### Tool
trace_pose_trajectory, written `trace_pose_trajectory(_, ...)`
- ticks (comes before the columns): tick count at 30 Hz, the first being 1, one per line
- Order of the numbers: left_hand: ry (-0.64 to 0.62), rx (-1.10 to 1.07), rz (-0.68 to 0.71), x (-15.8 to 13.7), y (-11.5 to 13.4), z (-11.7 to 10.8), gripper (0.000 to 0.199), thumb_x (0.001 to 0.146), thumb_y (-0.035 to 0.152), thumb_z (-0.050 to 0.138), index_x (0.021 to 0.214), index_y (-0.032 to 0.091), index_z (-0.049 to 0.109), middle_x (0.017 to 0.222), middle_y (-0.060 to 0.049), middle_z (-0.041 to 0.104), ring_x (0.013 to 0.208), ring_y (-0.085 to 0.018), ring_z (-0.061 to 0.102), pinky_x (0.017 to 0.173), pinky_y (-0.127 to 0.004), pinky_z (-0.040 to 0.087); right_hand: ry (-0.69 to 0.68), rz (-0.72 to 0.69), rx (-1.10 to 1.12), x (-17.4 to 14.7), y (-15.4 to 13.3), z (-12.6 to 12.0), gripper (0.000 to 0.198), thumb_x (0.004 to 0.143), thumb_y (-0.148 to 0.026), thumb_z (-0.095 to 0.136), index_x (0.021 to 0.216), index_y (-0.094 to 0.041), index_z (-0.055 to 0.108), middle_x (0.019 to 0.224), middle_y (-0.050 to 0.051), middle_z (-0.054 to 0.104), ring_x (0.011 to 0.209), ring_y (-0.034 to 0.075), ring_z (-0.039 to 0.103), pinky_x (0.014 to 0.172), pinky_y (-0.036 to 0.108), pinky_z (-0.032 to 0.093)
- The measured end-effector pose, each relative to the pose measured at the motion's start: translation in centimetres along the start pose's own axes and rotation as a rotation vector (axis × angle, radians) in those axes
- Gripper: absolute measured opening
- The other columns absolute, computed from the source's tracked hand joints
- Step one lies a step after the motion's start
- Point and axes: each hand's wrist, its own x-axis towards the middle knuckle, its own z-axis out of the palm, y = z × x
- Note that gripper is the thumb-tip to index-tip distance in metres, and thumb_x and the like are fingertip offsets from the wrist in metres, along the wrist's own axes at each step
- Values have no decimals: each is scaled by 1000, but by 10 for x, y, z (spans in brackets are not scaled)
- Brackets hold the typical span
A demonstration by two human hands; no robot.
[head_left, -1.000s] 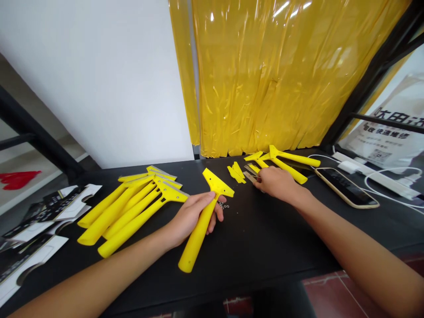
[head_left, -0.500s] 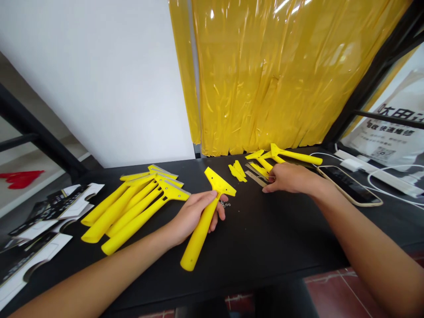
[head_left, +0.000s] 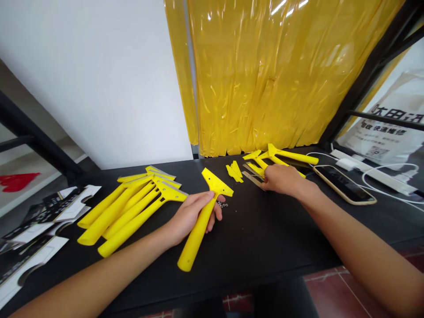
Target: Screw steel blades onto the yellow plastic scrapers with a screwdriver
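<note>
My left hand (head_left: 195, 212) is wrapped around the neck of a yellow scraper handle (head_left: 198, 234), its wide head pointing away and bearing small screw holes. Towards the back of the table, my right hand (head_left: 281, 180) is closed with its fingertips on a thin metal blade (head_left: 253, 179); the fingertips are partly hidden. Another blade lies just behind it. Beside these are small yellow plastic plates (head_left: 234, 171). More yellow scraper handles (head_left: 291, 156) lie behind my right hand. Small metal nuts (head_left: 223, 204) are scattered just beyond my left fingers.
Several yellow scrapers with blades fitted (head_left: 132, 212) are piled on the left. Black-and-white cardboard pieces (head_left: 43, 225) lie at the far left. A phone (head_left: 344, 183), white cables and a power strip (head_left: 374, 172) occupy the right side. Yellow plastic sheeting (head_left: 265, 79) hangs behind the black table (head_left: 251, 247).
My right fingers have closed in on the metal blade, which now sits at a slightly different angle. My left hand keeps the scraper handle in place. The whole view has shifted slightly.
</note>
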Motion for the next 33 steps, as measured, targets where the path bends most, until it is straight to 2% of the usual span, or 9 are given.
trace_pose_trajectory(4,-6,3,6,0,0,0,43,98,48,48,110,10,65,72,-6,66,46,-12,55,42,-23,41,40,15,35,-2,-5,-4,41,84,-57,58,81,-19,73,92,14,71,86,31,68,65,36,46)
trace_pose_trajectory(10,-5,1,7,0,1,2,42,97,48,50,107,10,66,71,-6,65,45,-12,55,41,-22,41,8,15,77,-3,-7,-7,24,82,-43,66,79,-20,73,94,14,71,87,30,67,65,35,45)
trace_pose_trajectory(13,-6,2,5,0,1,2,42,97,48,50,107,10,66,71,-6,66,45,-12,55,41,-22,41,27,-14,111,-3,-2,-8,41,86,-55,58,72,-19,72,86,15,71,83,31,66,66,37,45)
trace_pose_trajectory(16,-13,7,8,0,1,1,43,96,48,51,107,10,66,71,-6,66,45,-12,55,41,-23,42,88,-161,251,1,7,-10,53,95,-59,42,78,-20,73,85,13,72,80,27,65,72,37,46)
trace_pose_trajectory(20,-20,11,8,0,0,1,43,97,48,50,106,10,66,71,-6,66,46,-12,54,42,-23,41,181,-492,442,11,20,-7,41,100,-39,40,121,-19,69,119,13,69,108,26,62,95,36,45)
trace_pose_trajectory(23,-15,15,11,0,0,2,43,97,48,50,107,10,66,71,-6,66,46,-12,54,42,-23,41,74,-555,502,14,30,-3,56,91,-48,58,140,-20,57,134,12,62,121,29,58,104,39,42)
trace_pose_trajectory(26,-22,24,12,-1,2,2,43,97,48,50,106,9,66,72,-6,66,46,-12,55,42,-23,41,-113,-535,516,17,39,-1,91,72,-53,78,152,-29,42,155,6,46,138,32,46,113,40,36)
trace_pose_trajectory(28,-25,26,12,-1,3,2,43,97,48,50,106,9,66,72,-6,66,46,-12,55,42,-23,41,-188,-488,500,24,42,0,101,66,-53,82,154,-31,38,159,5,40,141,33,42,114,40,36)
trace_pose_trajectory(33,-29,8,2,0,2,1,44,97,49,50,108,10,66,72,-6,66,47,-12,55,42,-23,41,-252,-401,453,43,42,4,104,57,-52,86,151,-36,42,151,5,52,133,36,52,105,41,44)
